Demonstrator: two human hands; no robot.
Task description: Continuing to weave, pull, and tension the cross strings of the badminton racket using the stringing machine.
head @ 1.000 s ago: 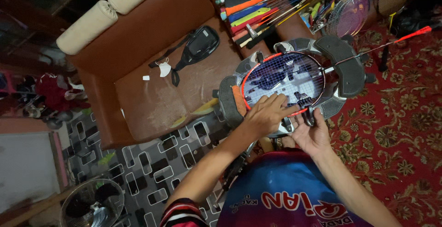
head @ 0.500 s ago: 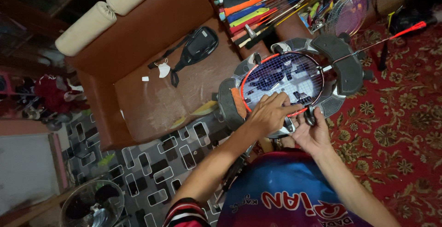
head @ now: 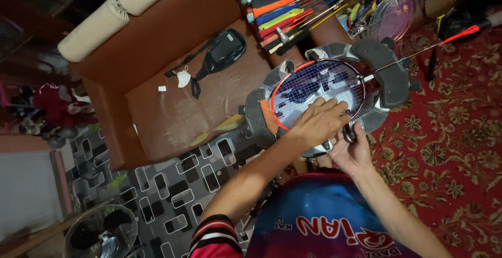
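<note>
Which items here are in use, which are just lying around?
In use: left hand flat on the strings of the racket clamped in the stringing machine; right hand at its near rim.
Lying about: black bag, spare rackets, fan.

A brown sofa [head: 172, 106] with two cream bolsters [head: 94, 30] stands up and to the left of the fingers, a black pouch [head: 222, 51] and a white mask [head: 183, 77] lying on its seat. Below the sofa runs a grey floor mat [head: 178, 184] patterned with squares. A red floral carpet [head: 455, 132] spreads to the fingers' right. A fan [head: 99, 234] sits at the lower left. The light is dim.
</note>
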